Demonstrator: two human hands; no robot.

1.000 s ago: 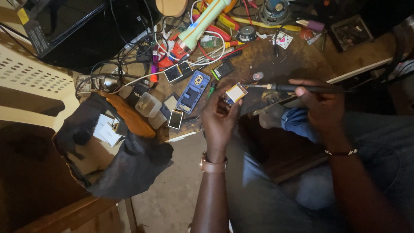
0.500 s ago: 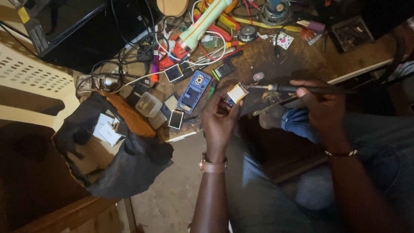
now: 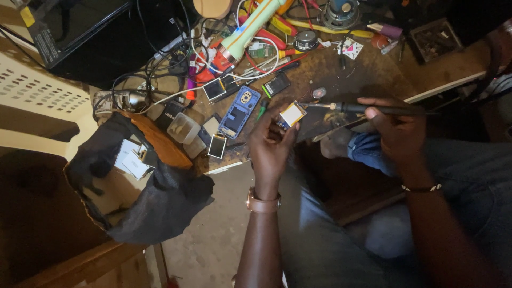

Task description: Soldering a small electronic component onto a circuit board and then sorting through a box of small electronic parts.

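My left hand grips a small display module with a pale screen and yellow edge, holding it up over the workbench edge. My right hand holds a soldering iron by its dark handle, its metal tip pointing left and almost touching the module's right edge. A blue phone body with an open back lies just left of my left hand. A watch with a brown strap sits on my left wrist.
The wooden bench is cluttered with cables, a green torch, small screens, a clear plastic box and screwdrivers. A cardboard box lined with a black bag stands at the lower left. A pale plastic chair is at the far left.
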